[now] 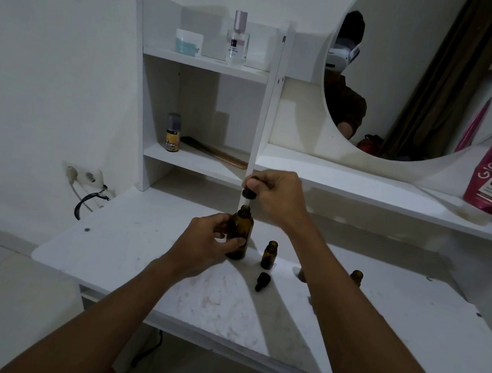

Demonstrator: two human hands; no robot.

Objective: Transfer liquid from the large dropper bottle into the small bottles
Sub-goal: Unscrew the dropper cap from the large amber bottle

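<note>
Centre of frame: big brown bottle (240, 240) upright on the white table (118, 250), gripped round its side by the left hand (206, 244). Just above its mouth, dropper (249, 190) pinched by the right hand (279, 199). Just right, small open bottle (269, 254); farther right, second small bottle (356, 276) behind the forearm. Loose dropper cap (262, 281) lying nearby.

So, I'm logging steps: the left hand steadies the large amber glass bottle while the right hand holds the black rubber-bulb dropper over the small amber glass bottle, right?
No. In the head view the left hand steadies the large amber glass bottle, but the right hand holds the black rubber-bulb dropper over that same bottle's mouth; the small amber glass bottle stands beside it.
</note>
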